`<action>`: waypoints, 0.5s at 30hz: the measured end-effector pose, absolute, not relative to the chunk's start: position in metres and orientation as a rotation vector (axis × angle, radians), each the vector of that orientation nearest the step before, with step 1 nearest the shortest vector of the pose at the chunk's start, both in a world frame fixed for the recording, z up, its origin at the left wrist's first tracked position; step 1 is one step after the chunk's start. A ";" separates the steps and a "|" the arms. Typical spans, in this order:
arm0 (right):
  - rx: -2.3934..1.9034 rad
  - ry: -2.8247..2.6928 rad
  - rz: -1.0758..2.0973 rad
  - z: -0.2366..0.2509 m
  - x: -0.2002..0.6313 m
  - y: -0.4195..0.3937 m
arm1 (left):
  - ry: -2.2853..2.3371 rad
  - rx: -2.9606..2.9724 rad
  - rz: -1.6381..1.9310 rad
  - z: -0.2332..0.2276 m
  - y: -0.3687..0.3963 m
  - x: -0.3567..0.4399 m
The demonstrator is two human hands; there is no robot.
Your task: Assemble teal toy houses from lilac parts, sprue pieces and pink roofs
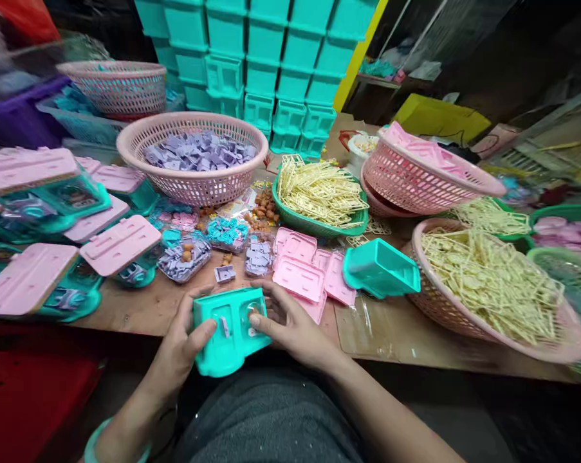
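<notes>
Just above my lap, at the table's front edge, I hold a teal plastic box (225,354) between both hands. My left hand (186,331) grips its left side, thumb on the face. My right hand (290,321) holds the right side, with its thumb at a small brown piece (253,314) in a window-like recess. A thin pale purple piece (224,326) sits on the left part of the face. Beyond my hands lie a small purple tray-shaped part (224,274) and several pink flat panels (300,278). Another teal box (381,267) rests on its side to the right.
Pink-topped teal boxes (121,244) crowd the left. Baskets hold purple parts (201,152), cream-yellow frames (322,193) and more yellow frames (488,283); a pink basket (415,173) holds pink panels. Stacked teal boxes (266,35) rise behind. Small containers of purple parts (184,257) stand mid-table.
</notes>
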State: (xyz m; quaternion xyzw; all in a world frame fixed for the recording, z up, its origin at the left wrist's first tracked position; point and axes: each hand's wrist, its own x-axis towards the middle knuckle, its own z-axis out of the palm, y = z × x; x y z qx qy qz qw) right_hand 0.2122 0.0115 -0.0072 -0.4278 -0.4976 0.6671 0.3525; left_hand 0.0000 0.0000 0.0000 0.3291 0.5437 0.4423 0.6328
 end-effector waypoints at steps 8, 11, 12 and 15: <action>-1.246 -2.024 0.443 -0.002 0.200 0.042 | 1.193 0.459 1.058 -0.014 -0.004 -0.031; -1.289 -2.398 0.058 -0.003 0.178 0.072 | 1.225 0.501 1.093 -0.016 -0.006 -0.043; -1.310 -2.467 0.008 -0.005 0.170 0.079 | 1.224 0.511 1.096 -0.016 -0.007 -0.045; -1.296 -2.555 0.011 -0.015 0.157 0.088 | 1.216 0.514 1.091 -0.016 -0.010 -0.048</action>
